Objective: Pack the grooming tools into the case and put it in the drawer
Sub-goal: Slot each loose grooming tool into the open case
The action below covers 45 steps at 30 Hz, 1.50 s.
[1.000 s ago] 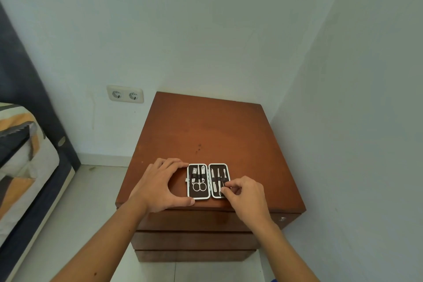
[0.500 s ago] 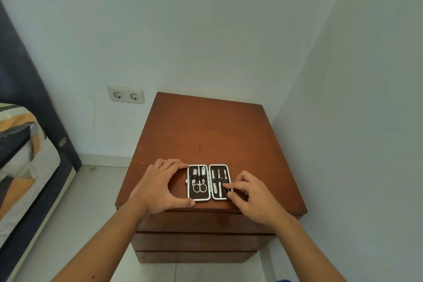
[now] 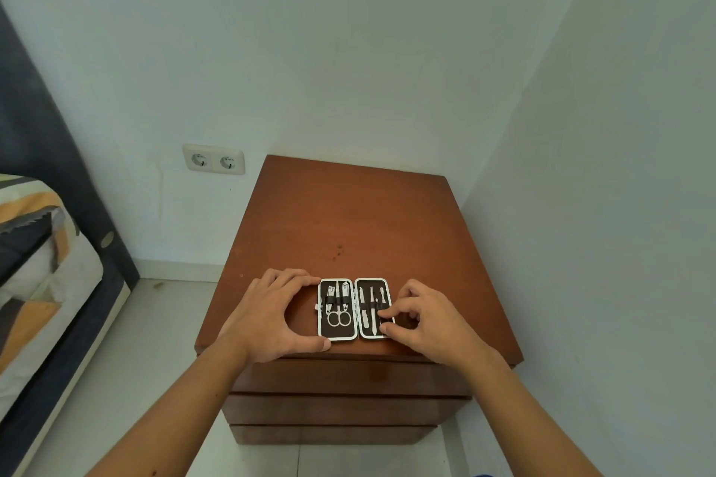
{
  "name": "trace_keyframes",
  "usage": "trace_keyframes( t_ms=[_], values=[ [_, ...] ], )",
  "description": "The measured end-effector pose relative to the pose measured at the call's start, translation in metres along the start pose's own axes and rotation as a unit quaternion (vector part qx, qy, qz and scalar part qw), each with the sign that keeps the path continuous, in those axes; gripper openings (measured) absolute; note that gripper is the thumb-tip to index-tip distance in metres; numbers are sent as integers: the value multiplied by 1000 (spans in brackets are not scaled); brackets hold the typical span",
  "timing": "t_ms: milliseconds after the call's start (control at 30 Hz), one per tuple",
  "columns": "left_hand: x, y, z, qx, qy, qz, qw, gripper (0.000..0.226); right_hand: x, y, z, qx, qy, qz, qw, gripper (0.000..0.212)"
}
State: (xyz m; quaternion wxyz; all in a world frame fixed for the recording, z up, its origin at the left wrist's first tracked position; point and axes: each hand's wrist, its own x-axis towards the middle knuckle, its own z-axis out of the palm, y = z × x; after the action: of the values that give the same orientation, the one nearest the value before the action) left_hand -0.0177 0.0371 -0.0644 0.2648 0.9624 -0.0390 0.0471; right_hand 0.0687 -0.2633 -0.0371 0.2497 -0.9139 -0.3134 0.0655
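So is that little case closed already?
No, the case lies open flat on the nightstand, both halves showing tools.

Item, operator's body as I see it through the head camera: two bare forearms entering from the lower edge, no sleeves visible up to the frame border. Left hand and right hand: I see no gloves, rings, watch or bands at either wrist. Short fingernails where I can make them out.
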Motion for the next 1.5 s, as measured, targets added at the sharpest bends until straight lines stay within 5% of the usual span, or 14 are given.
trace_keyframes(
  t_ms=[133, 667, 800, 1500],
  values=[
    [0, 0, 1, 4, 1, -1, 1000, 108, 7, -3, -5, -54, -21, -11, 998, 31],
    [1, -1, 2, 5, 0, 0, 1000, 108, 19, -2, -3, 5, -28, 39, 999, 17],
    [1, 0, 0, 6, 0, 2, 1000, 107, 12, -3, -6, 22, -46, 45, 998, 27],
    [0, 0, 0, 7, 0, 1, 1000, 107, 8, -4, 10, 116, 42, 77, 989, 14]
  ],
)
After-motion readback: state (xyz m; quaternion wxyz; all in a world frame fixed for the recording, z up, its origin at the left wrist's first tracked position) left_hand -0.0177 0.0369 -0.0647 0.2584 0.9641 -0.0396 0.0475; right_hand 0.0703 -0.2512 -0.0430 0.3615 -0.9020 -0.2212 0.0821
